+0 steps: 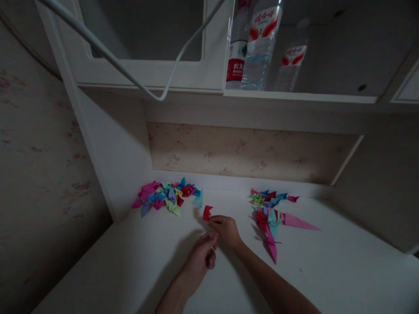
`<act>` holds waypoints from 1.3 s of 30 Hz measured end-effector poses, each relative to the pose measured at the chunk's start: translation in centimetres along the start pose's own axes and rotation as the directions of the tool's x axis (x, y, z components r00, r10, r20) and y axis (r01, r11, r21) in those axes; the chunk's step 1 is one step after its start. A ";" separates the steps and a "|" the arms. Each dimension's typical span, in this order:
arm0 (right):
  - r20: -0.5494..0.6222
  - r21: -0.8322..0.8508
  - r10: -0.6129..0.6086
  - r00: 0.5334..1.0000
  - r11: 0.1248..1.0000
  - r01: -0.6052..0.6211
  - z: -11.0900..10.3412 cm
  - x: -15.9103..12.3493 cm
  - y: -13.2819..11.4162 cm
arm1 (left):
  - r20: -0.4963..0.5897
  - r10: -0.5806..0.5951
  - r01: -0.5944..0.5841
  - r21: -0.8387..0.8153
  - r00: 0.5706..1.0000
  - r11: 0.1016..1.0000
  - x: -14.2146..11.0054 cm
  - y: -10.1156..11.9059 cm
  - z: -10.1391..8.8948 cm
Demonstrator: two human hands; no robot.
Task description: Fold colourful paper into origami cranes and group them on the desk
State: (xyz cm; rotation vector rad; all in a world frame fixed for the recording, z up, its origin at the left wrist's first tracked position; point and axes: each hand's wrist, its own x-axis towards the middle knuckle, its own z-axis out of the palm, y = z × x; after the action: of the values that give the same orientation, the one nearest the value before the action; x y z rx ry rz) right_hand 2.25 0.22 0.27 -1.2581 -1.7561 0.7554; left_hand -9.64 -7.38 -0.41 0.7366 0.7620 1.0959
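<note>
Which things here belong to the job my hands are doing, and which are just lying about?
Part of the job:
Red paper piece, pinched in your right hand
Probably the left pile of folded paper and right group of folded paper

Apparently just lying about:
Plastic bottles on the shelf
White cable hanging above

Bare hands (pixel 226 230); bare forearms (pixel 273 275)

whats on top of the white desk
Two groups of colorful folded paper, a left heap and a right cluster. The right hand pinches a red paper piece over the desk, the left hand beside it. Whatever lies beneath the paper or hands is covered.
</note>
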 end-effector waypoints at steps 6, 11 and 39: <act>-0.066 0.233 0.144 0.987 0.964 -0.125 -3.2 -8.5 1.6 | -0.170 0.073 -0.036 0.212 0.983 0.977 0.2 -0.1 0.3; -0.007 0.205 0.008 1.000 0.979 -0.006 -5.8 -11.7 2.1 | 0.007 0.113 -0.105 0.429 0.994 0.897 -0.6 -0.1 0.8; -0.213 0.269 0.023 0.977 0.962 0.036 -5.6 -11.9 2.6 | 0.081 0.068 -0.102 0.576 0.994 0.811 -0.9 -0.3 0.6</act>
State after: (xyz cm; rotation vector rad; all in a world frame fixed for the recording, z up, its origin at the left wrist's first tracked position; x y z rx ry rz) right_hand 10.23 -10.21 -2.54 -1.1024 -1.4283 0.7958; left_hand -9.21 -8.40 -0.22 1.3283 1.0402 0.9139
